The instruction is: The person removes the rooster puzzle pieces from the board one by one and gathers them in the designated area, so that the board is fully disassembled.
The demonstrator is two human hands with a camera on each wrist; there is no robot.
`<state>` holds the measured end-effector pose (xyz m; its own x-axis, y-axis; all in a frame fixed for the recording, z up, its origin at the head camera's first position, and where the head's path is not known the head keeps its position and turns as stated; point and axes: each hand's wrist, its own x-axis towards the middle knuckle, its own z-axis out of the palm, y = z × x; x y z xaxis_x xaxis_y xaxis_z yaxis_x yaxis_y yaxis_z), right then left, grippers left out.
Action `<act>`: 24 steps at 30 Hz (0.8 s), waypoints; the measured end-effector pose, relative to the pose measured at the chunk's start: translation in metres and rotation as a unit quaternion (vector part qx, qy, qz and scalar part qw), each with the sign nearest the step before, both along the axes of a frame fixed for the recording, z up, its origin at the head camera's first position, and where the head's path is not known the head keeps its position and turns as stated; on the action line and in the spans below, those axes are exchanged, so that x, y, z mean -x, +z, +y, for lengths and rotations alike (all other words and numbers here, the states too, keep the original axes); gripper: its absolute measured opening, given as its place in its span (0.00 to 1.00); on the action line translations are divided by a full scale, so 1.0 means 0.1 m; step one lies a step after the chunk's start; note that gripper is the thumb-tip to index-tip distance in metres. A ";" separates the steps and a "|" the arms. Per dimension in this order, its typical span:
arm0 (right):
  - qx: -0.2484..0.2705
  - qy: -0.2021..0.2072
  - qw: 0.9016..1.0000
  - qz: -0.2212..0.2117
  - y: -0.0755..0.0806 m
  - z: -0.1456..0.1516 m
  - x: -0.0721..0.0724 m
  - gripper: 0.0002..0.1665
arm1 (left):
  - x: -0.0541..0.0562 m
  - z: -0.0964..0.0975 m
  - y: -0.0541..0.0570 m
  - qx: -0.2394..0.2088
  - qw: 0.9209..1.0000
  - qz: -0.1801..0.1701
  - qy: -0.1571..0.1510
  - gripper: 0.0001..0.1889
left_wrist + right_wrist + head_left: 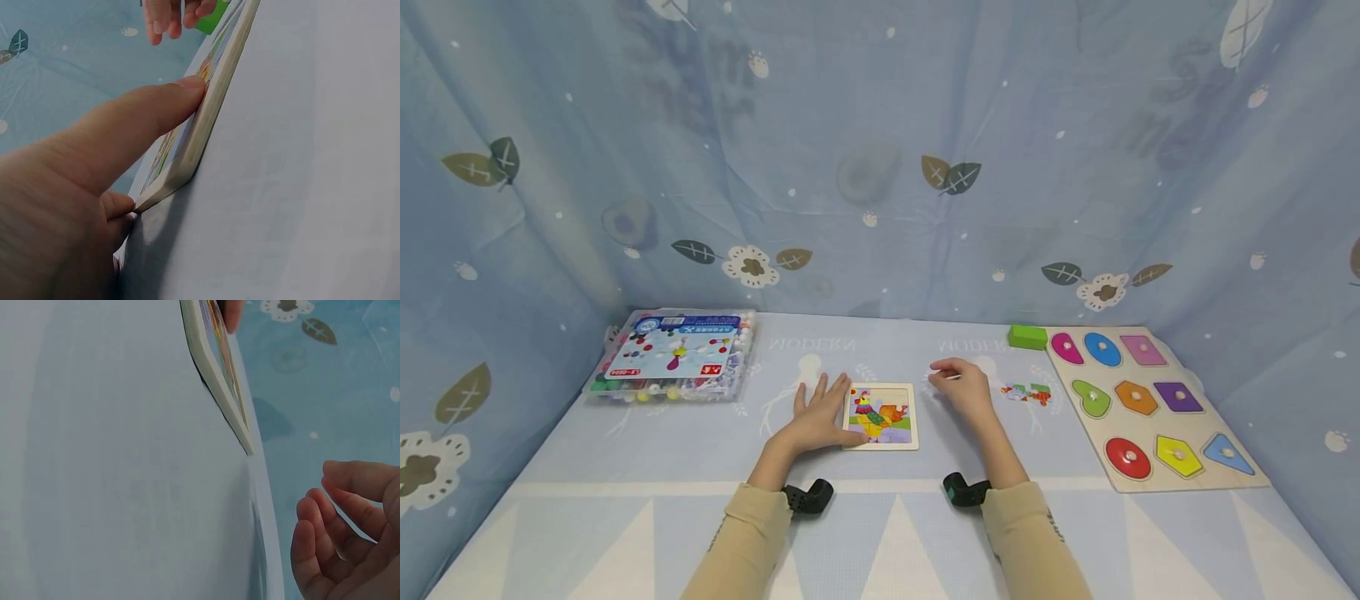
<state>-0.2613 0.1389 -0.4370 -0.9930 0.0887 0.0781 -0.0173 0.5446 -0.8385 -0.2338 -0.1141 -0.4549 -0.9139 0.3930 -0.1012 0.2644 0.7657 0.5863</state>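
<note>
A small square jigsaw puzzle [883, 425] showing a rooster sits in a pale wooden frame on the table. My left hand [818, 421] lies along its left side, fingers spread and fairly straight. The left thumb [165, 106] presses on the puzzle's near edge, while another fingertip meets the frame's corner. To the right of the frame, my right hand [964, 392] hovers with loosely bent fingers. Thumb and fingertips [337, 469] stand apart in the right wrist view, with nothing visible between them. Several colourful loose puzzle pieces [1028, 393] lie just right of this hand.
At the far left is a clear plastic box [673, 354] of coloured beads or balls. A wooden shape board [1150, 408] with knobbed pieces occupies the right side. Beside its far left corner lies a green block [1027, 337]. A patterned curtain [880, 167] hangs behind the table.
</note>
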 end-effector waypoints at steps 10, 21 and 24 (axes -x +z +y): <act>0.015 0.023 1.000 -0.005 0.00 -0.20 -0.02 0.11 | 0.02 0.03 0.01 0.010 0.999 -0.002 0.033 0.51; 0.001 0.053 0.999 -0.007 0.00 -0.36 -0.01 0.11 | 0.02 -0.03 0.03 0.035 0.998 0.006 0.058 0.46; -0.004 0.061 0.998 -0.010 0.01 -0.41 -0.01 0.11 | 0.02 -0.05 0.02 0.032 0.998 0.005 0.050 0.45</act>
<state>-0.2604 0.0978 -0.4360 -0.9977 -0.0328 0.0587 -0.0671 0.5455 -0.8355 -0.2361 -0.1188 -0.4524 -0.9494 0.2925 -0.1140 0.1899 0.8242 0.5335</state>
